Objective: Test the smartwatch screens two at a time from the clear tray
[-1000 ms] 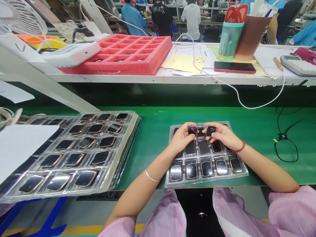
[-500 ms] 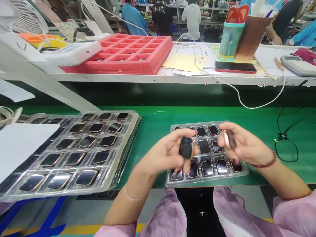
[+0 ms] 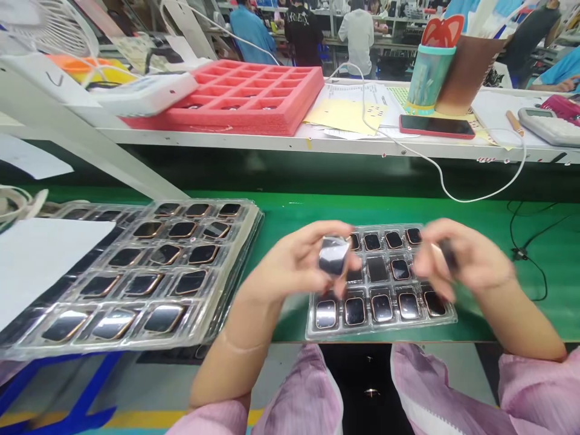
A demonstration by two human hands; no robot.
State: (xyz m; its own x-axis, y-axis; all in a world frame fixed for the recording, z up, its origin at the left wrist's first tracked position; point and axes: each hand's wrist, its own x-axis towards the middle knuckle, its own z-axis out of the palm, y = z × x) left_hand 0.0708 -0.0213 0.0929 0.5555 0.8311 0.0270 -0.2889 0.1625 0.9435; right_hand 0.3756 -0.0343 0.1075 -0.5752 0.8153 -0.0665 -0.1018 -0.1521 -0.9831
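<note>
your left hand (image 3: 294,260) was closed in a pinch, thumb and fingertips gripping a square dark screen (image 3: 334,256) with glare across its face, above the left side of a clear tray (image 3: 385,331) on the green counter (image 3: 287,326). your right hand (image 3: 471,260), at the tray's right side, was curled around a second screen (image 3: 447,257), apparently tilted, though blur hid the exact grip. gold-rimmed screens (image 3: 381,308) lay in the tray, five along the near row. left of it stood stacked trays (image 3: 247,260); a red foam tray (image 3: 301,115) sat on the far shelf (image 3: 344,145).
</note>
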